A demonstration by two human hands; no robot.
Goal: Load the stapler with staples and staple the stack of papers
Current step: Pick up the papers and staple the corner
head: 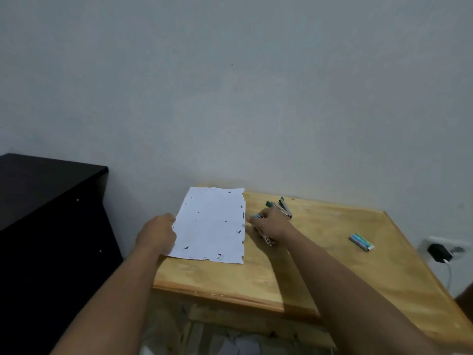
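Observation:
A white stack of papers [212, 224] with torn edges lies on the wooden table [320, 254] near its back left corner. My left hand [157, 233] holds the stack by its left edge. My right hand [271, 222] is curled round a teal and metal stapler [267, 239] right beside the stack's right edge; only the stapler's teal tip and metal end show past the fingers. A second teal and metal stapler [281, 207], swung open, lies just behind my right hand. A small teal staple box [361, 242] lies apart on the right of the table.
A dark cabinet [48, 201] stands to the left of the table, close to my left arm. A grey wall runs behind the table. A wall socket with a black charger [439, 252] and white cable sits low on the right.

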